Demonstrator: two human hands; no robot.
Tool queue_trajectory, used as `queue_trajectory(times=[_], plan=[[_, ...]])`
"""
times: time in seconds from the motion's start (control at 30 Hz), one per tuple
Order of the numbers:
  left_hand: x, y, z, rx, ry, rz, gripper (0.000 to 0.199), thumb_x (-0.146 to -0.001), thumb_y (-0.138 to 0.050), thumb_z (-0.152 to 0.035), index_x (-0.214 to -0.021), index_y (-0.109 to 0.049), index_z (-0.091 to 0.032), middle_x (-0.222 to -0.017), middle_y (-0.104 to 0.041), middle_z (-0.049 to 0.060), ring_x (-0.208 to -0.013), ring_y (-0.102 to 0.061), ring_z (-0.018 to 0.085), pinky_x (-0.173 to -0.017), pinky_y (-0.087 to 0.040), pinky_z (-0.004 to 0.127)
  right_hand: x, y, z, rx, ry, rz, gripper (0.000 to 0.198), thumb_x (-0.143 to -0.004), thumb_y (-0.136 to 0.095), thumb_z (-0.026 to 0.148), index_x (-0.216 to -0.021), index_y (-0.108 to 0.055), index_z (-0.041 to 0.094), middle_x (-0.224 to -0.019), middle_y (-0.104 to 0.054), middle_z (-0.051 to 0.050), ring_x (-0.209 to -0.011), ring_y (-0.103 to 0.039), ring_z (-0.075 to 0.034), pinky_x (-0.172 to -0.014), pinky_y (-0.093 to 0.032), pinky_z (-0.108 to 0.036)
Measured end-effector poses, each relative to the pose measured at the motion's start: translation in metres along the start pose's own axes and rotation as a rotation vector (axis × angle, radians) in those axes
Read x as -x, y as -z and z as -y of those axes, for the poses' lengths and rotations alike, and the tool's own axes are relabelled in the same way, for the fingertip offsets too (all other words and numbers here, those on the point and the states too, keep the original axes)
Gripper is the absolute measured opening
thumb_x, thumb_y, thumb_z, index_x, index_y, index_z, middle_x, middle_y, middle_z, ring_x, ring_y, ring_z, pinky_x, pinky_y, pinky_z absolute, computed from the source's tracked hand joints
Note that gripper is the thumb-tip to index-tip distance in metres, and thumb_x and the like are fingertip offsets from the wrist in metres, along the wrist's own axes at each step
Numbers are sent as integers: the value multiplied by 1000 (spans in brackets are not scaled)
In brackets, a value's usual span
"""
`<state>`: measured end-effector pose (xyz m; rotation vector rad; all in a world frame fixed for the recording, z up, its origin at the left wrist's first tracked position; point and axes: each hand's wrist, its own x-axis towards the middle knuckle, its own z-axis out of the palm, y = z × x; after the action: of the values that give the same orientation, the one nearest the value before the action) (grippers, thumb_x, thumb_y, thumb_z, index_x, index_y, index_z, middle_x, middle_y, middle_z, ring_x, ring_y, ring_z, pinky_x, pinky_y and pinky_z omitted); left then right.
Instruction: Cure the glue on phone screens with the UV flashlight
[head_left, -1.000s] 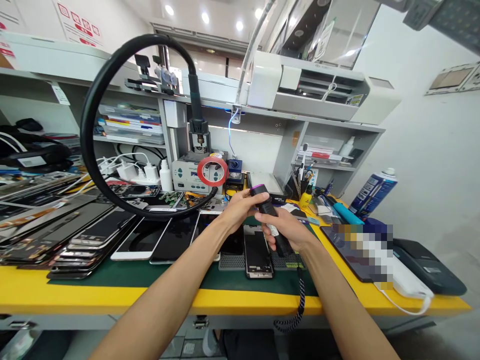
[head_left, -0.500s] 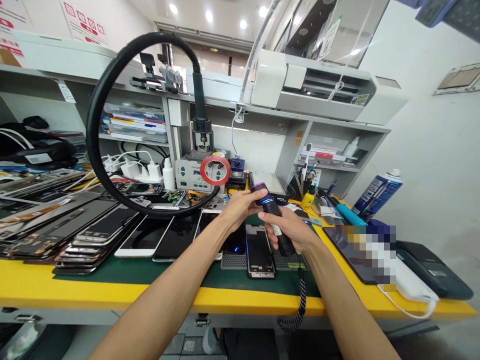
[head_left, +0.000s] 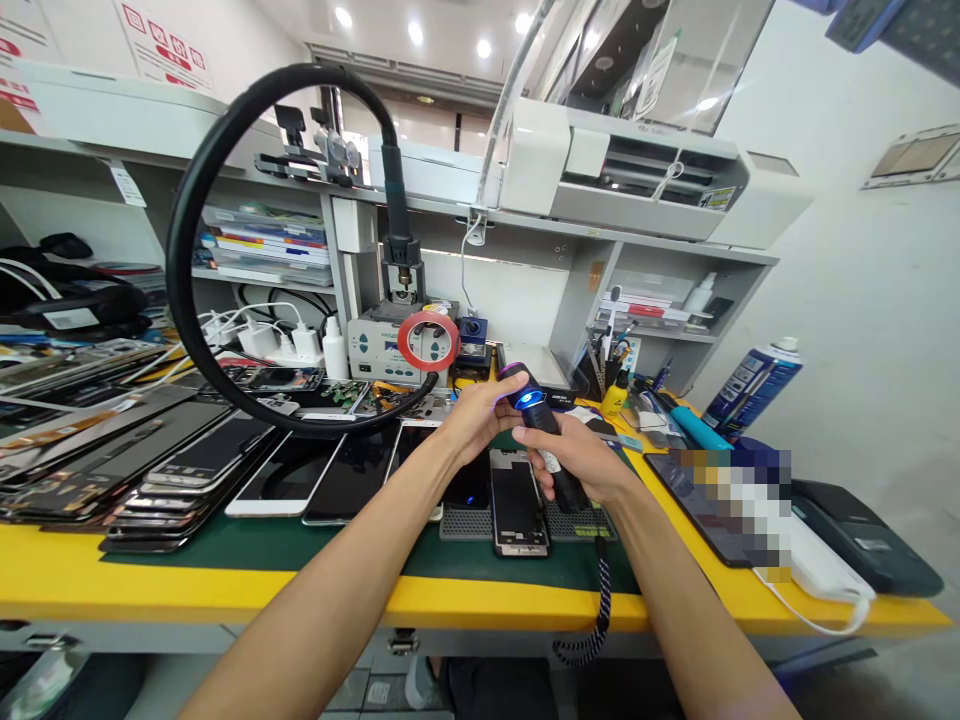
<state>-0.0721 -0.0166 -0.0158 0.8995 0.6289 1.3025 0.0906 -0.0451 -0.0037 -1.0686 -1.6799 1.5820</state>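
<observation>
A black flashlight (head_left: 545, 420) with a wrist strap (head_left: 602, 600) is between my two hands above the mat. My left hand (head_left: 478, 412) is closed around its head (head_left: 531, 379), thumb on top. The body is in my right hand (head_left: 583, 455), fingers wrapped round it and thumb along the side. A blue glow shows at the joint between head and body, where the head sits tilted. Under my hands a phone screen assembly (head_left: 520, 515) lies on a grey perforated pad (head_left: 465, 524). The strap hangs over the table's front edge.
Several phones (head_left: 281, 475) and a stack of screens (head_left: 187, 470) lie left. A thick black hose (head_left: 180, 250) loops up beside a station with a roll of red tape (head_left: 409, 345). At right are a tablet (head_left: 694, 510), a spray can (head_left: 750, 385) and a yellow bottle (head_left: 615, 395).
The flashlight's head has tilted against the body, and the blue glow at the joint shows larger and brighter. Both hands keep their grip in nearly the same place.
</observation>
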Motion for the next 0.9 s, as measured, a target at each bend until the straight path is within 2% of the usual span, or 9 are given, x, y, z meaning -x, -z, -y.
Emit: queue_trajectory(times=[0.53, 0.73, 0.9], plan=[[6, -4, 0, -76, -55, 104, 33, -73, -85, -37, -85, -71, -9, -87, -72, 11, -81, -68, 21, -81, -53, 36, -1, 0, -1, -8, 2, 7, 38, -80, -74, 46, -81, -47, 19, -56, -52, 5, -42, -49, -12, -37, -47, -27], [4, -5, -4, 92, -17, -22, 29, -74, -84, -34, -83, -69, -11, -81, -69, 7, -73, -67, 17, -75, -56, 32, 1, 0, 0, -1, 19, 1, 36, -79, -73, 44, -83, -47, 19, -56, -53, 5, -41, -49, -12, -37, -46, -27], [3, -2, -9, 206, 147, -89, 26, -80, -76, -36, -82, -67, -12, -73, -68, 8, -69, -70, 20, -77, -60, 37, 3, -2, 5, 7, 122, -127, 31, -74, -73, 35, -82, -47, 20, -53, -52, 5, -38, -46, -12, -37, -42, -25]])
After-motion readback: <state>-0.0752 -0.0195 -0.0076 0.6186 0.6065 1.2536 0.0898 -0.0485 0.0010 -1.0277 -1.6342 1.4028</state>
